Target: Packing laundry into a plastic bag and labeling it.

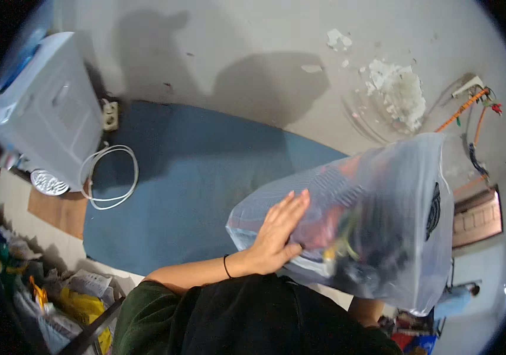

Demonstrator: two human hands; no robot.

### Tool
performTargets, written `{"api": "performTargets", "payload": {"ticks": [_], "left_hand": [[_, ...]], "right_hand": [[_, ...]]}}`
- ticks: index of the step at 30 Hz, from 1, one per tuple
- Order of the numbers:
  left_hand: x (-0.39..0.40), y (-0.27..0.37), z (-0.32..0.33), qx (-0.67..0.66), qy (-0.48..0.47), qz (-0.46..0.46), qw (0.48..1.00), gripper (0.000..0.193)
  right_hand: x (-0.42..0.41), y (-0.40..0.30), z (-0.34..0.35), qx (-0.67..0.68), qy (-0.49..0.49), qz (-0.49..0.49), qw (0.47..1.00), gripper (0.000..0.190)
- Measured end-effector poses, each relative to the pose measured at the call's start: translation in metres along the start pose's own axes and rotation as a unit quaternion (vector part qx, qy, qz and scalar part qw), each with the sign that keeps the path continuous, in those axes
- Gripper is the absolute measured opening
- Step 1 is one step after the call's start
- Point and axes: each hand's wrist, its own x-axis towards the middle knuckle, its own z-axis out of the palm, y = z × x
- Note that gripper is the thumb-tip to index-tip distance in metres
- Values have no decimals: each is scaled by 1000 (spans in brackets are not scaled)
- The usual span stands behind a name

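Note:
A large clear plastic bag point(395, 239) leans across the right half of the view, close against my body. Folded cloth items in grey, red and black show through its blurred film, with something small and yellow among them. My left hand point(279, 237) lies on the bag's near side, palm against it and fingers stretched out. A thin black band point(227, 266) circles the left wrist. Of the right arm, only the forearm point(366, 309) shows beneath the bag; the bag hides my right hand.
A flat blue surface point(182, 186) spreads before me against a grey wall point(270, 26) with peeling paint. At left are a white box-shaped appliance point(58, 106), a socket strip point(110, 116) and a looped white cable point(135, 171). Plastic packages point(80, 306) crowd the lower left. An orange cord point(461, 111) hangs at right.

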Motion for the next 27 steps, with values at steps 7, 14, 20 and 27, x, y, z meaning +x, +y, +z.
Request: {"api": "performTargets", "payload": {"ticks": [7, 14, 20, 27], "left_hand": [[2, -47, -22, -65, -66, 52, 994, 89], [2, -63, -26, -67, -60, 21, 996, 100], [47, -52, -54, -133, -28, 30, 990, 64], [146, -139, -37, -306, -150, -159, 926, 59]], "right_hand": [[15, -1, 80, -122, -19, -74, 990, 45], [-2, -6, 106, -187, -69, -127, 972, 42], [-7, -13, 122, -217, -135, -155, 954, 40], [-32, -7, 151, -224, -222, -176, 932, 37]]}}
